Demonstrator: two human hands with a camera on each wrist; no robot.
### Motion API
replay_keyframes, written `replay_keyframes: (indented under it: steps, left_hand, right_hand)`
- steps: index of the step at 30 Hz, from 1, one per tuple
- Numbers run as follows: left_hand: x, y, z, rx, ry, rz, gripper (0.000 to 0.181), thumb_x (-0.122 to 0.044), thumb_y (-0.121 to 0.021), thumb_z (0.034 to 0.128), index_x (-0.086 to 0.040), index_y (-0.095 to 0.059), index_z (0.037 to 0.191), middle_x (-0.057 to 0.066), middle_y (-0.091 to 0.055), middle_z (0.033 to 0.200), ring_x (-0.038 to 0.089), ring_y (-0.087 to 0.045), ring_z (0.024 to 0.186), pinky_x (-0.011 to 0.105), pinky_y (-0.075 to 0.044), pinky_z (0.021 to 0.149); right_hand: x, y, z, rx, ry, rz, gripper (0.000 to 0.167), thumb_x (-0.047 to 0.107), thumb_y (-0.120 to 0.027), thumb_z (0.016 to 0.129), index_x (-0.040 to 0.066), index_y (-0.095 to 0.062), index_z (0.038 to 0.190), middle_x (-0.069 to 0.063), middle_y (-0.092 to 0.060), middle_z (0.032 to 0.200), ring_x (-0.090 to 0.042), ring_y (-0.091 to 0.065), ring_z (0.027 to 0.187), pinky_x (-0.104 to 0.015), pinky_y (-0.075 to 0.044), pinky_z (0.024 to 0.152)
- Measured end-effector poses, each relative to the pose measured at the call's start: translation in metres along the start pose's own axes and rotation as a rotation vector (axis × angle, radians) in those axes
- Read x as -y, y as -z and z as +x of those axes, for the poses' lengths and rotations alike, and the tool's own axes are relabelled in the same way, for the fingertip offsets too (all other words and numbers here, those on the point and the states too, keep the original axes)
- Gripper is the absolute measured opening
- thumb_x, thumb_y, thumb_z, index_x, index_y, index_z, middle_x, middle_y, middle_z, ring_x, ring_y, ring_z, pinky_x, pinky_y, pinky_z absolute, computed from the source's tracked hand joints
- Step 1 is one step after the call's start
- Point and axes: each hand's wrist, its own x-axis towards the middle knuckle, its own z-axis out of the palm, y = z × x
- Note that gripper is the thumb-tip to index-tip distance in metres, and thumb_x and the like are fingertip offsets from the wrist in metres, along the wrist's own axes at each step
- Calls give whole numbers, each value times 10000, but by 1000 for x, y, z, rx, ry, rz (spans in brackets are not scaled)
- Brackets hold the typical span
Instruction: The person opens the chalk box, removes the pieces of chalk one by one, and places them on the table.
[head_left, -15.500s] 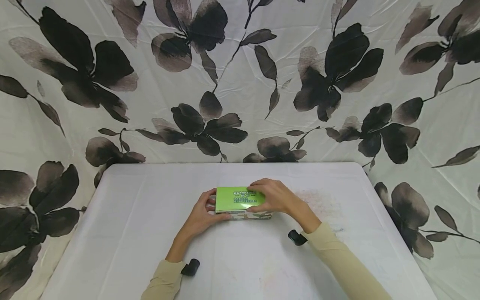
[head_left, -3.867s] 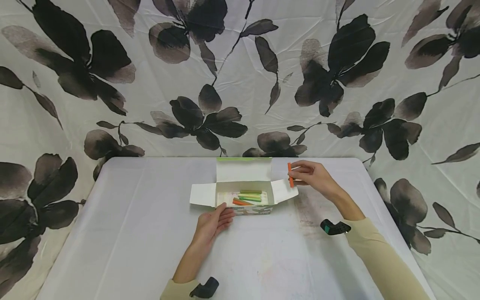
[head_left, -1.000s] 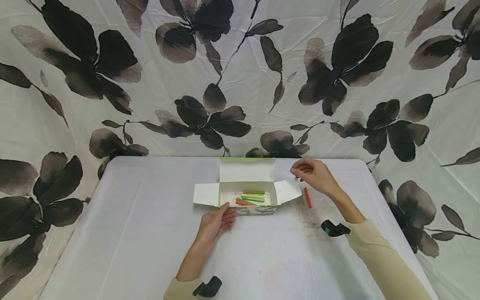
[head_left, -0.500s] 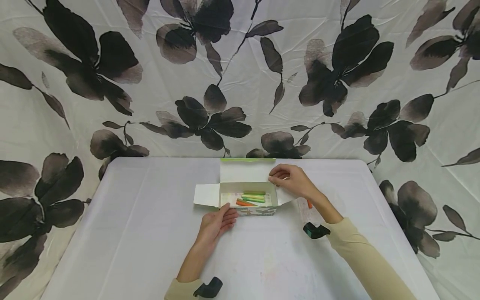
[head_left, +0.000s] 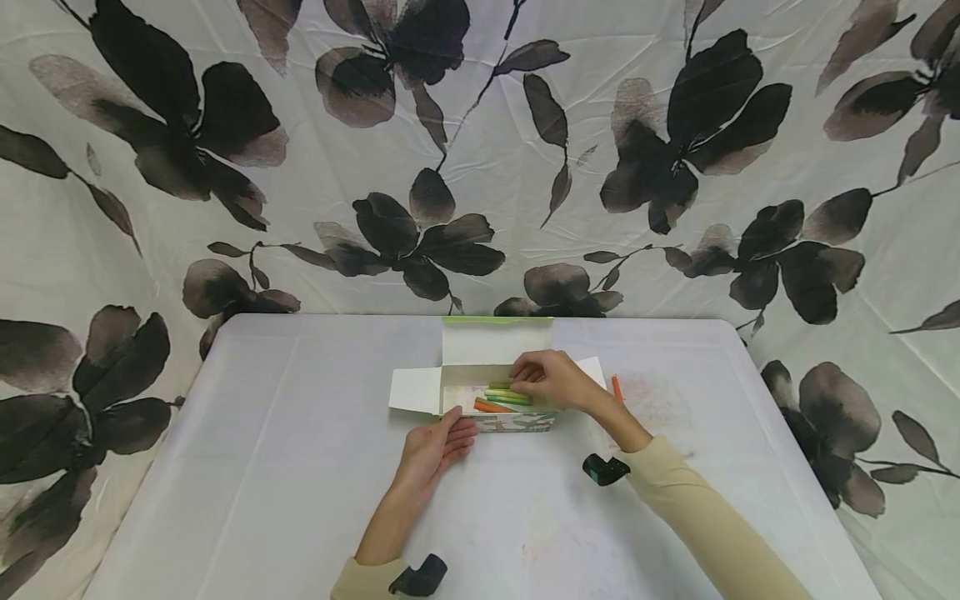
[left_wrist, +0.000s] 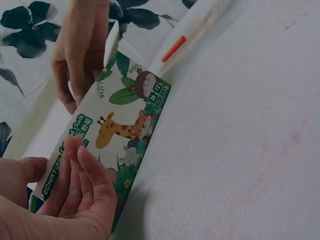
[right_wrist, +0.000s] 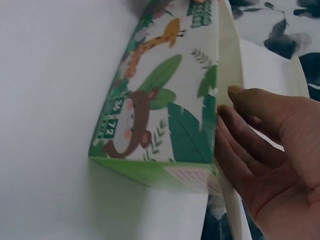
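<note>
A chalk box (head_left: 513, 423), printed with animals, stands with its lid and side flaps open. Several green and yellowish chalk sticks (head_left: 508, 394) and orange chalk (head_left: 491, 406) lie inside. My left hand (head_left: 429, 450) holds the box's front wall near its left corner, thumb at the rim and fingers against the printed face (left_wrist: 122, 125). Over the box's right part, my right hand (head_left: 555, 379) reaches down with loosely bent fingers; nothing shows between them in the right wrist view, though some fingertips are hidden behind the wall. One orange chalk stick (head_left: 617, 388) rests on the table right of the box.
The box's lid (head_left: 497, 342) stands up at the back, and its left flap (head_left: 415, 390) sticks out sideways. A white cloth covers the table (head_left: 300, 467), with faint chalk smudges on the right. Behind hangs a flowered curtain (head_left: 465, 125).
The box, closed at first, now stands open. An orange chalk stick went from my right hand onto the table. My right hand has since moved left and down into the box; my left stays.
</note>
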Motion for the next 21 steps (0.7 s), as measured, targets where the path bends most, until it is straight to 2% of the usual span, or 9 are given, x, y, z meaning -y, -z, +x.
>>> replay_keyframes:
  steps: [7, 15, 21]
  left_hand:
    - [2, 1, 1, 6, -2, 0, 472, -357, -649, 1027, 92, -670, 1170, 103, -762, 1027, 131, -714, 885, 207, -581, 753]
    - [3, 1, 2, 1, -4, -3, 467, -356, -656, 1023, 89, -675, 1163, 104, -763, 1026, 140, -715, 886, 211, -580, 748]
    - [3, 0, 1, 1, -10, -11, 469, -354, -650, 1028, 94, -672, 1164, 105, -761, 1024, 136, -711, 880, 211, -580, 756]
  right_hand:
    - [-2, -14, 7, 72, 77, -87, 187, 6, -759, 915, -96, -704, 1062, -143, -748, 942, -220, -728, 864, -250, -591, 765]
    - [7, -27, 17, 178, -40, -238, 200, 29, -762, 923, -55, -712, 1097, -134, -731, 1006, -235, -702, 917, -291, -584, 811]
    - [15, -32, 20, 183, -82, -289, 151, 0, -762, 913, -44, -734, 1055, -133, -735, 986, -226, -692, 889, -305, -585, 804]
